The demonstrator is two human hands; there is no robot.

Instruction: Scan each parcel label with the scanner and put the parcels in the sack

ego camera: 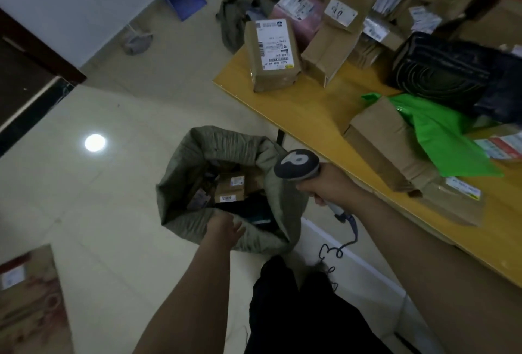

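At the sack (180,175) rim, left hand (226,227) grip unclear; right hand (327,184) clamps scanner (296,165) alongside.

A blue dustpan (185,3) is seen against the white wall at the upper left of the frame. A grey mop head (137,41) is laid below it on the pale tiled floor (84,206), where a round light reflection (95,142) is shown. A yellow desk (305,116) is set at the right.
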